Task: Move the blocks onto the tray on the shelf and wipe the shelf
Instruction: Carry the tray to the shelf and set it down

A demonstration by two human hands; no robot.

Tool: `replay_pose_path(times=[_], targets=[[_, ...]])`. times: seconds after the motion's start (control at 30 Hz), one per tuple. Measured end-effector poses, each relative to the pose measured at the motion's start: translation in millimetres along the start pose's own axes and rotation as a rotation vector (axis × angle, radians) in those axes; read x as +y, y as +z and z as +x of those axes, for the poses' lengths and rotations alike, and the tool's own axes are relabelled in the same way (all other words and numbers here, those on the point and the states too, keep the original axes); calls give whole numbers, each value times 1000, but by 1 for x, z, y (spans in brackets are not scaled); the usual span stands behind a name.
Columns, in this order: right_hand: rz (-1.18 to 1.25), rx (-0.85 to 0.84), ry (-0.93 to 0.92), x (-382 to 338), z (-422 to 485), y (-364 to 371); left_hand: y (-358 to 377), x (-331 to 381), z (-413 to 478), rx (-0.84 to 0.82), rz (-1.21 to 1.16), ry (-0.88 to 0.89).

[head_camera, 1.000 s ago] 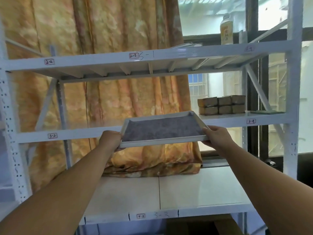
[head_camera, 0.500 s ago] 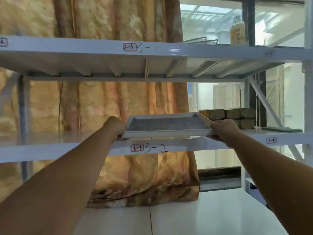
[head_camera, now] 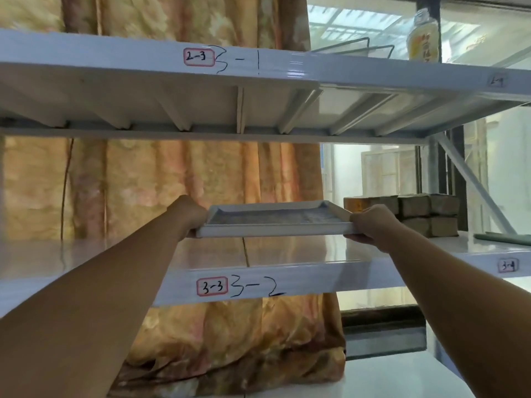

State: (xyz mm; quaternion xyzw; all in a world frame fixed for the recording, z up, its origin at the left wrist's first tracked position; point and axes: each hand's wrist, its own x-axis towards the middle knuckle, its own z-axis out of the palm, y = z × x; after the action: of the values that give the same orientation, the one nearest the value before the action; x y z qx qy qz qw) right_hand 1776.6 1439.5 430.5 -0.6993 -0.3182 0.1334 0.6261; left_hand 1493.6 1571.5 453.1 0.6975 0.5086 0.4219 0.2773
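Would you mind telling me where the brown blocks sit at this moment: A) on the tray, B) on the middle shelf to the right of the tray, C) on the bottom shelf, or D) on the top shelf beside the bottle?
B: the blocks are stacked on the middle shelf, right of the empty tray held by the left hand and right hand.

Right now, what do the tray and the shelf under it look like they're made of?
Tray: probably plastic or painted metal, with a matte pale grey rim and a speckled grey liner inside. Shelf: likely painted sheet metal, glossy white; it mirrors the curtain, and folded ribs show under the upper shelf.
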Motion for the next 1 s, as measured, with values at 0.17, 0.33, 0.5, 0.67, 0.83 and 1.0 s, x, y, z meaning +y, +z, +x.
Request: replay_pose_path(times=[0.17, 0.33, 0.5, 0.67, 0.83, 1.0], targets=[[-106, -39, -39, 4, 45, 0, 29, 8, 26, 54, 58, -21], [-290, -126, -91, 10, 92, -7, 59, 19, 51, 103, 154, -67], [-445, -244, -123, 17, 124, -7, 79, 27, 62, 114, 223, -125], [-713, -288, -179, 20, 136, -12, 93, 26, 60, 75, 313, -171], [-741, -307, -183, 27, 143, -8, 87, 20, 67, 33, 350, -203], [-796, -376, -98, 28, 147, -3, 85, 11, 76, -69, 285, -242]])
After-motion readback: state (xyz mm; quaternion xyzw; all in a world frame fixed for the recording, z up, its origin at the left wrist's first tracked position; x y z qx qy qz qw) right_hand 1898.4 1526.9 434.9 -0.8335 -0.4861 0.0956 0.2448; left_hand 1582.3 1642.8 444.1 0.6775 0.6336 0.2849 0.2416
